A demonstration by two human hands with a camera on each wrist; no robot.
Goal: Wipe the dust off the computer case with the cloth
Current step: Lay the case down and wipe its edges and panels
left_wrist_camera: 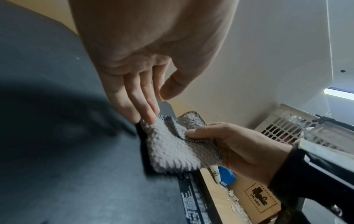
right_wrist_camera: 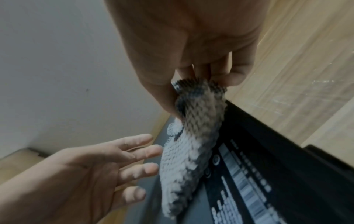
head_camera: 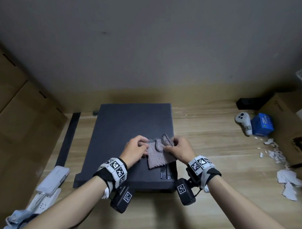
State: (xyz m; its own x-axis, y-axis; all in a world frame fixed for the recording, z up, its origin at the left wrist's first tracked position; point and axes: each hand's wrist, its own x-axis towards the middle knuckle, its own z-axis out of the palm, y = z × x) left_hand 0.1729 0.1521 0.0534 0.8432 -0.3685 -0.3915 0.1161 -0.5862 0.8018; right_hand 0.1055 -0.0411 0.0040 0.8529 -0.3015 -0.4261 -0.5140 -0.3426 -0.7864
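A dark grey computer case [head_camera: 128,123] lies flat on the wooden floor. A small grey knitted cloth [head_camera: 157,157] with a dark edge sits partly folded on the case's near right corner, above a label. My right hand [head_camera: 178,148] pinches the cloth's upper right part between thumb and fingers and lifts that edge. My left hand [head_camera: 137,147] is at the cloth's left edge. In the left wrist view, the fingertips [left_wrist_camera: 151,116] touch the corner of the cloth [left_wrist_camera: 172,148] and the thumb stays apart. The right wrist view shows the cloth [right_wrist_camera: 191,151] hanging from my right hand [right_wrist_camera: 193,84].
Cardboard boxes stand on the left [head_camera: 14,106] and right [head_camera: 287,126]. A white controller [head_camera: 243,122], a blue box [head_camera: 262,123] and torn paper scraps [head_camera: 284,175] lie at right. A power strip [head_camera: 44,201] and a white device [head_camera: 54,179] lie near left. A wall rises behind.
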